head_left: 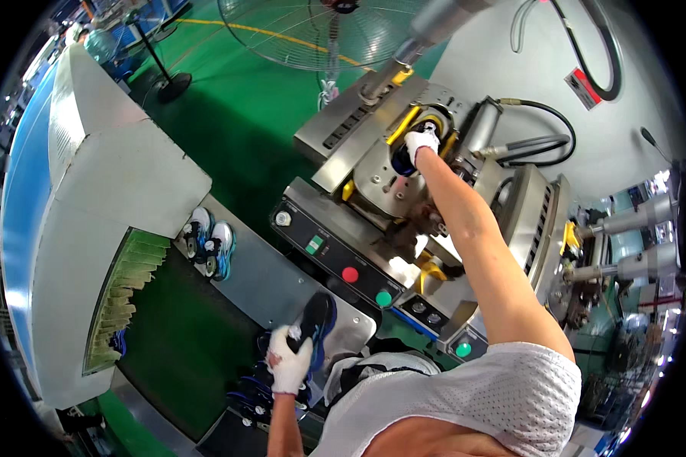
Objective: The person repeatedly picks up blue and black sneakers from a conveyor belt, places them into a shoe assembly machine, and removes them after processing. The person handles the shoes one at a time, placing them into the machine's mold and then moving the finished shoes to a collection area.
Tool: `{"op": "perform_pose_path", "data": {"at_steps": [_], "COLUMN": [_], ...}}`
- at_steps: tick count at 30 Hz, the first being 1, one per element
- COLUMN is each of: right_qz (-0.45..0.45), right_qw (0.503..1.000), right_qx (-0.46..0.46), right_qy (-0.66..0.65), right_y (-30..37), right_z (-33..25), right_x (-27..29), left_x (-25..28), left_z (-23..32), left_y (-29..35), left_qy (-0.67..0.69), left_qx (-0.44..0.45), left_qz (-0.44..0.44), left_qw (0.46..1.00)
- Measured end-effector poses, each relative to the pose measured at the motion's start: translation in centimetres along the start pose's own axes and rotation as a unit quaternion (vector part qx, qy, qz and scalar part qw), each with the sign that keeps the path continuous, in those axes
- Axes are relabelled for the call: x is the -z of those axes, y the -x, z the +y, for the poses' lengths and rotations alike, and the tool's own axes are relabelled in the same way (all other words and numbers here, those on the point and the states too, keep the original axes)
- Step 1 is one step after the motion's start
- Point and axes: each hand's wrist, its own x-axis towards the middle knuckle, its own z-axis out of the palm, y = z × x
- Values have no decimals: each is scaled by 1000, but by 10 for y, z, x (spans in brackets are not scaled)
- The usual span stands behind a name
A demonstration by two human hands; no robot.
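Observation:
My left hand [288,364], in a white glove, grips a dark shoe with a blue sole edge [319,318] beside the end of the grey metal ledge. My right arm stretches forward to the machine. There my white-gloved right hand [422,142] is closed on another dark blue shoe [403,161], which sits between yellow pads [402,126] on the metal press bed. My right fingers are partly hidden by the hand itself. Several dark shoes [253,396] are crowded just below and left of my left hand.
A pair of white, black and blue sneakers [209,244] stands on the grey ledge [270,286]. The control panel [335,255] carries a red button [350,275] and green buttons. On the left, a large housing [122,175] has a strip-curtained opening. A caged fan [324,34] stands beyond.

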Motion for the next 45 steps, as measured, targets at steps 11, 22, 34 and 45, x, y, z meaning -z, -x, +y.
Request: {"op": "perform_pose_path", "data": {"at_steps": [11, 22, 34, 45], "right_qz": [-354, -185, -174, -298], "right_qw": [920, 851, 773, 782], "right_qx": [-26, 478, 450, 346], "right_qy": [-169, -120, 411, 424], "right_y": [-38, 359, 443, 540], "right_z": [4, 28, 136, 239], "right_x": [15, 156, 101, 97], "left_x": [-79, -111, -52, 287], "left_z": [-87, -116, -119, -482], "left_y": [66, 50, 38, -34], "left_qy": [-14, 1, 136, -171], "left_qx": [55, 44, -42, 144], "left_qz": [53, 58, 31, 379], "left_qw": [997, 997, 989, 898]}}
